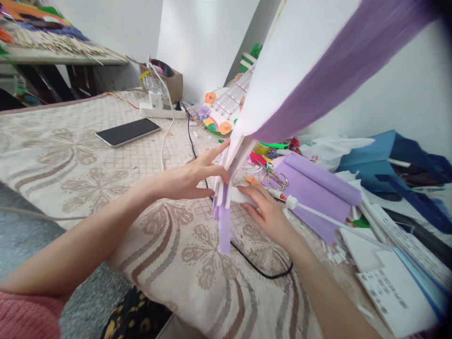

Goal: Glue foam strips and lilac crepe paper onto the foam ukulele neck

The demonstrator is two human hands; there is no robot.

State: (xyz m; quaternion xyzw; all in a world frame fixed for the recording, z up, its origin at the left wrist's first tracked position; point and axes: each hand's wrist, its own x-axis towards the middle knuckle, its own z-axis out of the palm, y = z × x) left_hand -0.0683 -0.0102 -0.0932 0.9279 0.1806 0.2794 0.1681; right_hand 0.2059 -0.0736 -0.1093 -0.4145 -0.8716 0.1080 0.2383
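A tall white panel (303,56) faced with purple paper (318,89) stands tilted in front of me, its top running out of view. My left hand (192,179) is at its lower left edge, fingers spread along the edge and thumb lower down, holding it. Narrow purple strips (224,230) hang below the edge. On the other side my right hand (263,207) has its fingers curled on a white piece (243,194) at the panel's foot. Whether that piece is joined to the panel I cannot tell. Gold-handled scissors (277,180) lie beyond my right hand.
A phone (127,132) and a power strip (162,111) lie on the patterned cloth (95,188) at left. A black cord (264,274) loops near my hands. Purple sheets (318,197), a white cord (328,217) and a blue bag (367,155) are at right. A decorated board (221,113) stands behind.
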